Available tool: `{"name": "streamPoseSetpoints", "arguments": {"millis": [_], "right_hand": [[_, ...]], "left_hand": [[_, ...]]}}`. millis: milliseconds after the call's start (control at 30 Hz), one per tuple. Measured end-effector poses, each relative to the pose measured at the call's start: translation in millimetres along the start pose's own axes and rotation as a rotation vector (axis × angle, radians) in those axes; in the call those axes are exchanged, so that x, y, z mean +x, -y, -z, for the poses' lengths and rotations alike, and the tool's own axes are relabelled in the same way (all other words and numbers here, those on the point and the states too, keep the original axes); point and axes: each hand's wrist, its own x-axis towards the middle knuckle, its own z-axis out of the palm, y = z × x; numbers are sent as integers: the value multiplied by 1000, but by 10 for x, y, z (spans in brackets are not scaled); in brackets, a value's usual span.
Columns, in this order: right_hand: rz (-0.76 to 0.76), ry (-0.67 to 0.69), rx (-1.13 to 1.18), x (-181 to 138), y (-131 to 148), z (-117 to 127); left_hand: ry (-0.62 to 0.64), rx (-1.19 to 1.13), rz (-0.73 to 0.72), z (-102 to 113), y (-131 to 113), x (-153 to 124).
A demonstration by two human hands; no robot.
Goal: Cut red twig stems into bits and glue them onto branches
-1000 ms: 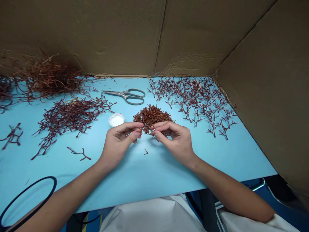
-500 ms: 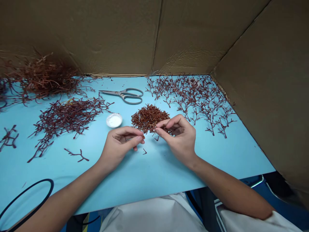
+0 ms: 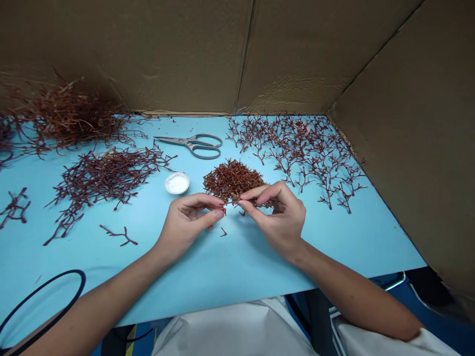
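My left hand is closed in a pinch on a small reddish-brown twig piece, its end showing past the fingertips. Thumb and forefinger of my right hand pinch another thin brown twig piece, mostly hidden by the fingers. The two pieces seem to meet in the narrow gap between the hands. Just behind them lies a heap of short brown twig pieces. To the left of the heap stands a small round dish of white paste. A loose V-shaped bit rests below my left fingertips.
Grey scissors lie behind the dish. Branched brown twigs are piled at left, with a tangled bundle beyond. Forked twigs spread at back right. Cardboard walls enclose the blue table. A black cable loop hangs front left.
My right fingertips have come closer to my left ones. The white-tipped end seen at my right fingers now sits against the left hand's piece. The view has shifted slightly.
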Motion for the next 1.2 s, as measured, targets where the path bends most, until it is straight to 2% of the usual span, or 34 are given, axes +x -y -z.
{"name": "streamPoseSetpoints", "arguments": {"millis": [233, 400, 533, 733, 1200], "right_hand": [[200, -21, -26, 23, -47, 0], [410, -23, -86, 52, -85, 23], [516, -1, -166, 51, -59, 42], [548, 60, -178, 14, -32, 50], [557, 62, -203, 26, -43, 51]], "left_hand": [[48, 117, -19, 27, -37, -1], [113, 92, -13, -3, -12, -16], [138, 8, 57, -27, -31, -60], [111, -73, 90, -21, -55, -54], [118, -141, 137, -40, -60, -44]]}}
